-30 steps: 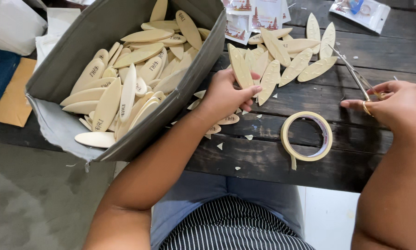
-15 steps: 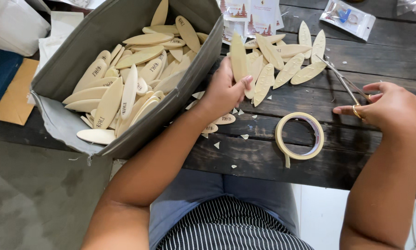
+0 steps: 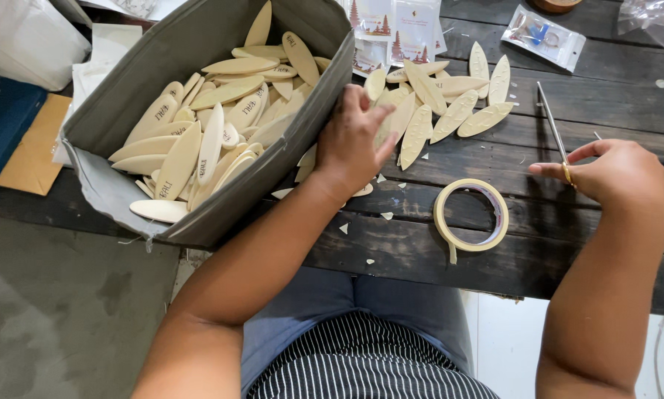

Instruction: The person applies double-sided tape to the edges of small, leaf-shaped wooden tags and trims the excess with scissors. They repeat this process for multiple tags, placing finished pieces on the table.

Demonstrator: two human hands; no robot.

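Note:
My left hand [image 3: 354, 140] lies with fingers spread on a loose pile of flat, leaf-shaped wooden pieces [image 3: 428, 111] on the dark plank table [image 3: 568, 258]. It presses against the right wall of a grey fabric box [image 3: 199, 44] heaped with the same pale pieces [image 3: 214, 140]. I see nothing gripped in that hand. My right hand [image 3: 605, 174] rests at the table's right side, closed around the handle end of thin metal scissors [image 3: 550, 122] whose blades point away from me.
A roll of cream masking tape [image 3: 471, 216] lies between my hands, with small wood chips [image 3: 343, 227] scattered near it. Printed cards [image 3: 391, 22] and a clear packet [image 3: 542, 33] sit at the back. A white bag [image 3: 22, 37] and a brown envelope [image 3: 29, 148] are left of the box.
My left hand has shifted up from the table's small pieces to the pile beside the box and spread its fingers. My right hand with the scissors slid slightly nearer.

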